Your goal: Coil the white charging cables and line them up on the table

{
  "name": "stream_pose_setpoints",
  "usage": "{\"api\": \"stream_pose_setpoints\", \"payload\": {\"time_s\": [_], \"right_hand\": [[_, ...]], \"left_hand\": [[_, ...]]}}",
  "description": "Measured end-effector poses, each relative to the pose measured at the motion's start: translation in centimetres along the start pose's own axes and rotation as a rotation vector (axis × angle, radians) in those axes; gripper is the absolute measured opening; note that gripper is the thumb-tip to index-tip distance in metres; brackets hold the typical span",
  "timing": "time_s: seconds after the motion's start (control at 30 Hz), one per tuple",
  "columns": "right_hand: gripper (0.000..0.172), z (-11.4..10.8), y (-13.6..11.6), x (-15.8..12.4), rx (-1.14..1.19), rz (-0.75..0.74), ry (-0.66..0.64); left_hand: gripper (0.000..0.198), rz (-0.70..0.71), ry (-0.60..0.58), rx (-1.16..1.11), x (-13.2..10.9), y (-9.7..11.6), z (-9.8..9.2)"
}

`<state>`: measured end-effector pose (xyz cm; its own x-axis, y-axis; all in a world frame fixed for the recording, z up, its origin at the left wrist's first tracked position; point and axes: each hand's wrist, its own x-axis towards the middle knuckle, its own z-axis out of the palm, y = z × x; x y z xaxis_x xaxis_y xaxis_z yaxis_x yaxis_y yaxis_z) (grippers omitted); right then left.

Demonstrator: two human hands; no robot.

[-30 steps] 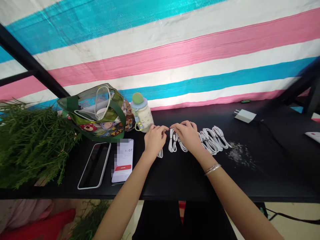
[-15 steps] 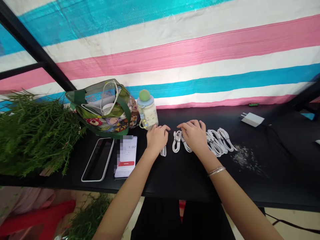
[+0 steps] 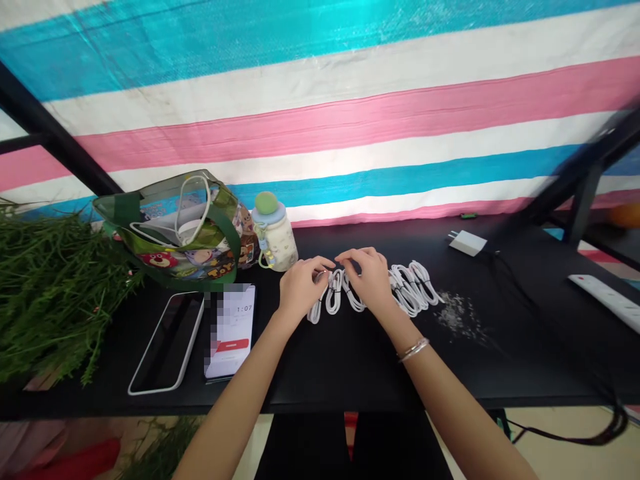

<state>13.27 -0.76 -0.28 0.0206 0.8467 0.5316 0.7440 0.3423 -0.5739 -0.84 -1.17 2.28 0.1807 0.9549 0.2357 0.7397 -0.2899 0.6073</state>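
My left hand (image 3: 299, 288) is closed around the top of a coiled white cable (image 3: 314, 313), a light tip showing between thumb and index finger. Just right of it, a second white cable coil (image 3: 333, 293) with a dark tie lies on the black table. My right hand (image 3: 369, 275) reaches over the row from the right, palm down, fingers curved and a gap between thumb and index finger. Under it lies a partly hidden coil (image 3: 354, 300). Several more tied white cables (image 3: 411, 288) lie side by side beyond my right hand.
Left are a white-edged phone (image 3: 167, 343), a lit phone (image 3: 233, 333), a cartoon bag (image 3: 185, 233), a bottle (image 3: 277, 240) and green plants (image 3: 50, 287). Right are small white bits (image 3: 460, 317), a white charger (image 3: 468, 243) with a black cord, and a power strip (image 3: 607, 300).
The view has shifted right and tilted up a little. My hands have come closer together, fingertips now almost meeting above the coils. The left-hand cable now lies nearer the row.
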Motion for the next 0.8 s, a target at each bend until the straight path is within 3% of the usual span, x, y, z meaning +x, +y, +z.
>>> {"api": "stream_pose_setpoints", "payload": {"time_s": [0.3, 0.63, 0.8], "right_hand": [[0.022, -0.6, -0.59, 0.16, 0.389, 0.004, -0.174], [0.031, -0.28, -1.04, -0.55, 0.558, 0.008, -0.405], [0.03, 0.16, -0.91, -0.65, 0.548, -0.021, -0.39]], "left_hand": [[0.012, 0.232, 0.284, -0.437, 0.29, -0.29, 0.39], [0.005, 0.113, 0.509, -0.629, 0.53, -0.7, 0.17], [0.003, 0.059, 0.453, -0.658, 0.62, -0.79, 0.42]]}}
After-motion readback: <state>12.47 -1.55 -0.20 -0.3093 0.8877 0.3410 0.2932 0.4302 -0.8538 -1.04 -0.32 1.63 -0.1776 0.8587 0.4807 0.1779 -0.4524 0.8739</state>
